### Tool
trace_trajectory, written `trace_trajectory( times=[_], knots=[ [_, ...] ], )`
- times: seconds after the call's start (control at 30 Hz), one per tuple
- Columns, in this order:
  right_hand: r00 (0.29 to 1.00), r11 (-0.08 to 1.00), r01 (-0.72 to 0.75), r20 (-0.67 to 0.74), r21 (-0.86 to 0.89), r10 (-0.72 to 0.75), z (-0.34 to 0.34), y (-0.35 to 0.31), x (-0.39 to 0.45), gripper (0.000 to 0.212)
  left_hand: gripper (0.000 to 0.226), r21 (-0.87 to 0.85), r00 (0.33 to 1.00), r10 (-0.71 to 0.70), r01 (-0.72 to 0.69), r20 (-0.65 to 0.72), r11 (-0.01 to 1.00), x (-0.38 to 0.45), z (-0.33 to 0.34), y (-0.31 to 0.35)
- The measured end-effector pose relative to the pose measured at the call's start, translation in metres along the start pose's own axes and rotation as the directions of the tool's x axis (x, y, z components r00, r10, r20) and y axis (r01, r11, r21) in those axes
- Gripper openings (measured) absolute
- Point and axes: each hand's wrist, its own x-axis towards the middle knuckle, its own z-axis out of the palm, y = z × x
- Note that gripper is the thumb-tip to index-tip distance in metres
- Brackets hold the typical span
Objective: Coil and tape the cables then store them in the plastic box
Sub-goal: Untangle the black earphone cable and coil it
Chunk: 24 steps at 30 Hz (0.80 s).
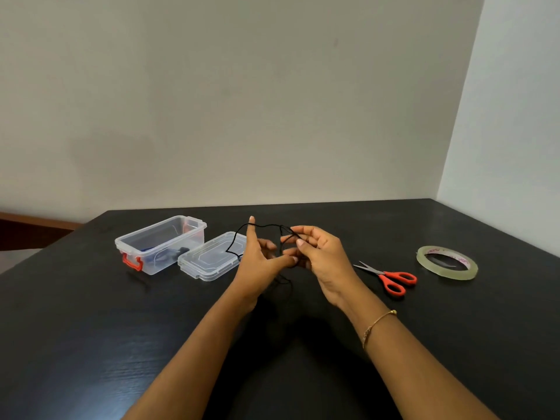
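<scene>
Both hands hold a thin black cable (257, 227) above the tabletop (91, 328). The left hand (257, 262) loops it over a raised finger; the right hand (318, 256) pinches it. An open plastic box (160, 244) sits left of the hands.

The thin black cable (260, 226) is vanishing against the dark table (91, 328) below the hands, so its lower run cannot be traced. Blue and dark things inside the clear box (160, 244) are showing too blurred to identify. Both forearms are running off the bottom edge.
</scene>
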Motion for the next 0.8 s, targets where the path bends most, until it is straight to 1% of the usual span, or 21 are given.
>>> trace_trajectory(
  times=[0.07, 0.1, 0.13, 0.17, 0.23, 0.27, 0.3, 0.33, 0.37, 0.43, 0.5, 0.53, 0.57, 0.6, 0.67, 0.73, 0.8],
  knots=[
    [1.0, 1.0, 0.0, 0.025, 0.001, 0.0, 0.001, -0.003, -0.001, 0.027, 0.073, -0.092, 0.999, -0.046, 0.047, 0.013, 0.995, 0.003, -0.003, 0.0],
    [1.0, 1.0, -0.004, 0.027, -0.009, 0.004, 0.001, -0.004, -0.001, 0.028, 0.061, -0.112, 0.998, -0.062, 0.061, -0.003, 0.992, 0.003, -0.003, 0.0],
    [1.0, 1.0, -0.007, 0.025, -0.028, 0.008, 0.0, -0.004, -0.001, 0.029, 0.055, -0.128, 0.997, -0.073, 0.068, -0.035, 0.989, 0.003, -0.003, 0.001],
    [1.0, 0.999, -0.012, 0.023, -0.046, 0.013, -0.001, -0.004, -0.001, 0.03, 0.055, -0.151, 0.994, -0.087, 0.076, -0.072, 0.986, 0.003, -0.003, 0.002],
    [0.999, 0.999, -0.029, 0.029, -0.025, 0.03, -0.003, -0.005, 0.0, 0.031, 0.069, -0.166, 0.989, -0.104, 0.085, -0.109, 0.982, 0.005, -0.002, 0.002],
    [0.998, 0.999, -0.041, 0.043, 0.031, 0.04, -0.003, -0.006, -0.001, 0.03, 0.077, -0.154, 0.988, -0.108, 0.09, -0.111, 0.984, 0.003, 0.0, 0.003],
    [0.997, 0.993, -0.053, 0.064, 0.108, 0.047, -0.002, -0.006, -0.001, 0.029, 0.08, -0.152, 0.987, -0.111, 0.094, -0.114, 0.984, 0.001, 0.002, 0.004],
    [0.996, 0.98, -0.059, 0.078, 0.192, 0.045, -0.002, -0.008, -0.001, 0.027, 0.078, -0.179, 0.984, -0.126, 0.102, -0.124, 0.979, -0.001, 0.004, 0.006],
    [0.996, 0.96, -0.055, 0.078, 0.275, 0.035, -0.001, -0.009, -0.001, 0.026, 0.073, -0.243, 0.976, -0.16, 0.121, -0.146, 0.962, 0.0, 0.005, 0.006],
    [0.999, 0.895, -0.023, 0.046, 0.445, 0.002, -0.002, -0.013, 0.0, 0.023, 0.062, -0.446, 0.952, -0.261, 0.168, -0.157, 0.879, 0.003, 0.003, 0.008],
    [1.0, 0.816, 0.012, -0.003, 0.577, -0.013, -0.006, -0.015, 0.003, 0.024, 0.057, -0.626, 0.933, -0.348, 0.216, -0.095, 0.749, 0.007, -0.002, 0.008],
    [0.999, 0.794, 0.03, -0.032, 0.607, -0.014, -0.008, -0.015, 0.004, 0.027, 0.055, -0.676, 0.927, -0.372, 0.247, -0.043, 0.694, 0.008, -0.004, 0.009],
    [0.998, 0.793, 0.049, -0.064, 0.607, -0.013, -0.009, -0.015, 0.004, 0.029, 0.052, -0.703, 0.927, -0.374, 0.274, 0.013, 0.656, 0.006, -0.005, 0.011],
    [0.995, 0.816, 0.066, -0.098, 0.575, -0.012, -0.009, -0.014, 0.004, 0.031, 0.042, -0.714, 0.931, -0.361, 0.289, 0.055, 0.637, 0.004, -0.006, 0.014],
    [0.985, 0.897, 0.076, -0.174, 0.436, 0.002, -0.011, -0.011, 0.004, 0.032, 0.027, -0.707, 0.949, -0.304, 0.269, 0.079, 0.655, 0.0, -0.007, 0.019],
    [0.974, 0.968, 0.038, -0.226, 0.25, 0.02, -0.011, -0.011, 0.004, 0.034, 0.03, -0.724, 0.975, -0.222, 0.152, -0.002, 0.673, 0.001, -0.01, 0.023],
    [0.97, 0.984, -0.022, -0.233, 0.179, 0.064, -0.011, -0.01, 0.004, 0.036, 0.042, -0.745, 0.986, -0.148, 0.037, -0.083, 0.666, 0.002, -0.014, 0.024]
  ],
)
